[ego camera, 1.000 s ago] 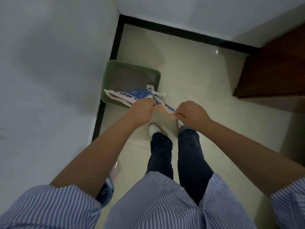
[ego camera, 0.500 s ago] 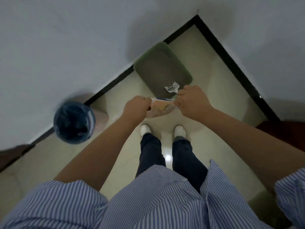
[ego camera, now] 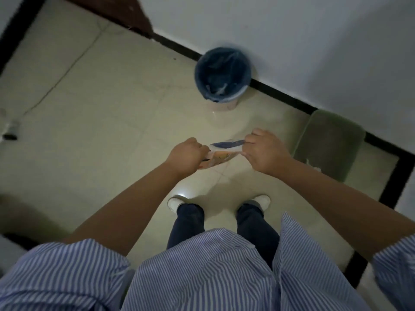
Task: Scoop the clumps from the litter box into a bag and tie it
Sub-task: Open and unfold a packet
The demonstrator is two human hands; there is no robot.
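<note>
Both hands, left (ego camera: 187, 156) and right (ego camera: 265, 151), held a tight grip on the printed bag (ego camera: 221, 153). Below lay pale floor tiles (ego camera: 101, 135). A blue-lined bin (ego camera: 222, 75) stood against the white wall (ego camera: 314, 41), the green litter box (ego camera: 330, 140) beside it.

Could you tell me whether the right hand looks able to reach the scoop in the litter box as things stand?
Probably not yet: the right hand and left hand both grip the bag, and of the scoop only a pale bit shows past the forearm.
</note>
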